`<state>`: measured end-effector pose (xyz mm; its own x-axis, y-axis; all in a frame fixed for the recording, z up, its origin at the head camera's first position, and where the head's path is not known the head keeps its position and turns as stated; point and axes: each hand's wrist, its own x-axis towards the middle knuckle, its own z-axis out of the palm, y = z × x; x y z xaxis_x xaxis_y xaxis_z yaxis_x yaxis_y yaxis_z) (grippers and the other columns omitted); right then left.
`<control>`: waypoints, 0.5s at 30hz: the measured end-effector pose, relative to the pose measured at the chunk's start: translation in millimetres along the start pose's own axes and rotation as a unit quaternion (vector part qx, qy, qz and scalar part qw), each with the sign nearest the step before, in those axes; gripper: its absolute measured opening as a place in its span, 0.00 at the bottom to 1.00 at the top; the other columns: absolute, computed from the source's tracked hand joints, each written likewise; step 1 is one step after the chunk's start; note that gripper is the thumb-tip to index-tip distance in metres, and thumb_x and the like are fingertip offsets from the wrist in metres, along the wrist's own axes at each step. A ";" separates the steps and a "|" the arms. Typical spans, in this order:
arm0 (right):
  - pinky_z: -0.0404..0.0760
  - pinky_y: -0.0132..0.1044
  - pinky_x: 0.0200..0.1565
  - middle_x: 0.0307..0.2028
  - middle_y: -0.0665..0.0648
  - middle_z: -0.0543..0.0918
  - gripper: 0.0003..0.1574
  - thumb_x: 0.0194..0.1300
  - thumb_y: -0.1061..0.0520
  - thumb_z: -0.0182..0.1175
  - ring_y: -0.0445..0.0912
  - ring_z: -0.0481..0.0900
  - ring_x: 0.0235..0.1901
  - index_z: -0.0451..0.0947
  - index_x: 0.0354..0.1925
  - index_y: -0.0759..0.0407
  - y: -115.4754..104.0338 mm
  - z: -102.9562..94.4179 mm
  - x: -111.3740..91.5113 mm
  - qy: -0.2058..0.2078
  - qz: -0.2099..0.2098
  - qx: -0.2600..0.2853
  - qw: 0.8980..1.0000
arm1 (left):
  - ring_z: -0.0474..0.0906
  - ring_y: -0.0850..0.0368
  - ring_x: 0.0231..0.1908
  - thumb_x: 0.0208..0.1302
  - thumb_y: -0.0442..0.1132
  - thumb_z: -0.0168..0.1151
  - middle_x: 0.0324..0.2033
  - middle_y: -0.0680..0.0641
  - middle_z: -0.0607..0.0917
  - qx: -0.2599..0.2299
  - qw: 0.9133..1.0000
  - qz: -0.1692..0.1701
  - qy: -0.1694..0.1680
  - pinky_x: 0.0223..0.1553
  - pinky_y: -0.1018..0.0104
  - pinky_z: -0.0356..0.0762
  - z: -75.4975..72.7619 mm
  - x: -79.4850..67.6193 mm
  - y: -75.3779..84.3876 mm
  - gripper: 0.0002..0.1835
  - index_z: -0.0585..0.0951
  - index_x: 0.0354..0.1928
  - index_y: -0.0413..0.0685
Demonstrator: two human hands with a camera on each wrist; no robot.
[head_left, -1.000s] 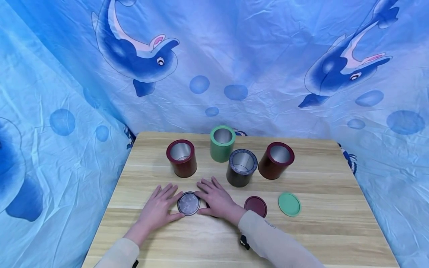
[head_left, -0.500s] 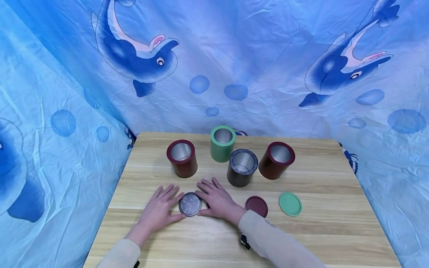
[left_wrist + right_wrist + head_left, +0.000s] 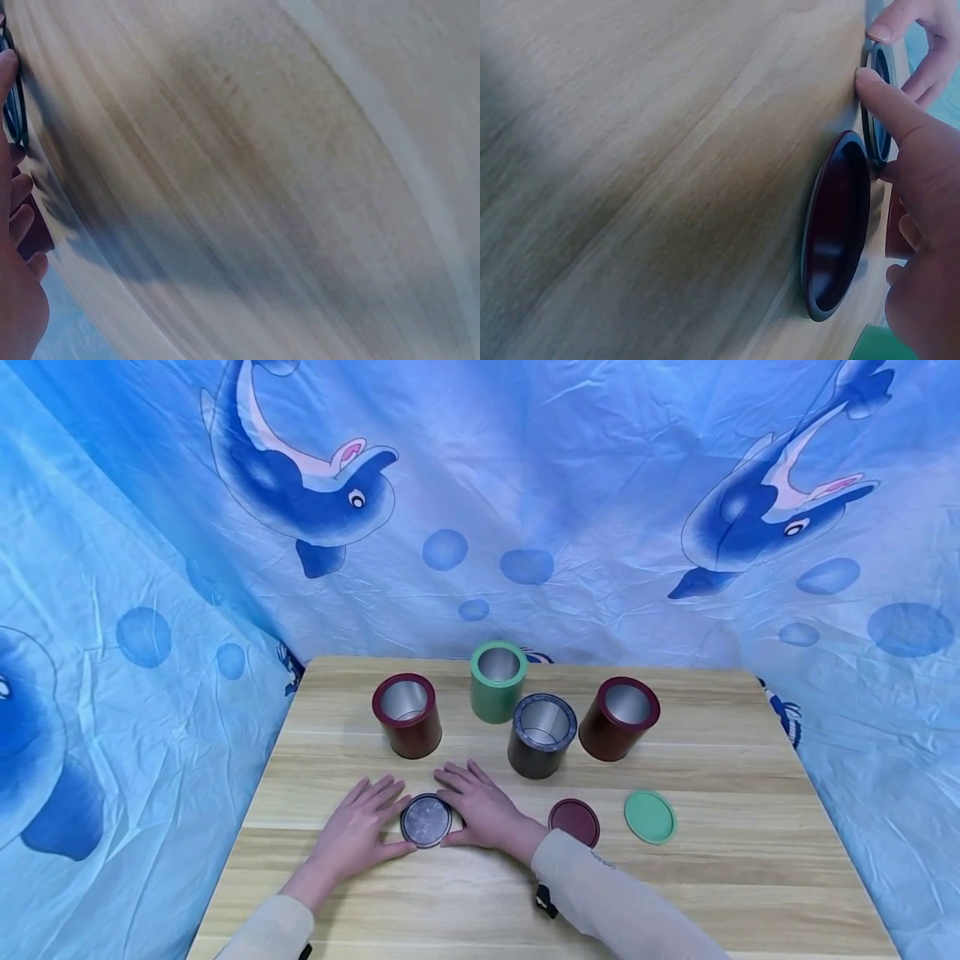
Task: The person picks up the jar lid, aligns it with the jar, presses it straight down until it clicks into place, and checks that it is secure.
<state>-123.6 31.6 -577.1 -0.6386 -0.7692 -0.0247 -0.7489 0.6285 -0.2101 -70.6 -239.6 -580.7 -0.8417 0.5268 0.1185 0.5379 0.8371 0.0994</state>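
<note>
A round grey marbled lid (image 3: pixel 426 821) sits between the two hands near the front middle of the wooden table. From its left side my left hand (image 3: pixel 352 831) reaches in, fingers spread, thumb and index finger at the rim. My right hand (image 3: pixel 483 810) meets the opposite side the same way, its thumb and index finger at the rim. Beneath that right hand lies a dark red lid (image 3: pixel 836 225), plain in the right wrist view and almost wholly hidden in the head view. The left wrist view catches only the lid's edge (image 3: pixel 13 112) beside the fingers.
Behind the hands stand a dark red cup (image 3: pixel 408 716), a green cup (image 3: pixel 498 693), a grey cup (image 3: pixel 536 752) and another dark red cup (image 3: pixel 611 735), all with open tops. To the right lie a dark red lid (image 3: pixel 573 823) and a green lid (image 3: pixel 649 817).
The grey lid has shifted slightly right and toward the person, with both hands staying at its rim. My right hand has moved a little toward the person. Cups and other lids look unmoved.
</note>
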 end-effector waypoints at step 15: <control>0.44 0.62 0.82 0.85 0.53 0.56 0.47 0.57 0.31 0.79 0.53 0.47 0.85 0.82 0.68 0.52 0.9 -7.1 -1.5 0.002 0.017 0.135 0.991 | 0.75 0.40 0.72 0.54 0.73 0.75 0.67 0.42 0.83 -0.031 0.998 0.000 0.049 0.74 0.37 0.67 -2.5 -6.9 2.4 0.45 0.87 0.62 0.46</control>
<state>-124.6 34.2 -570.4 -0.6633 -0.7476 -0.0331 -0.6528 0.5996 -0.4630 -63.4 -241.6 -578.8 -0.8349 0.5067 0.2149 0.5418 0.8253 0.1593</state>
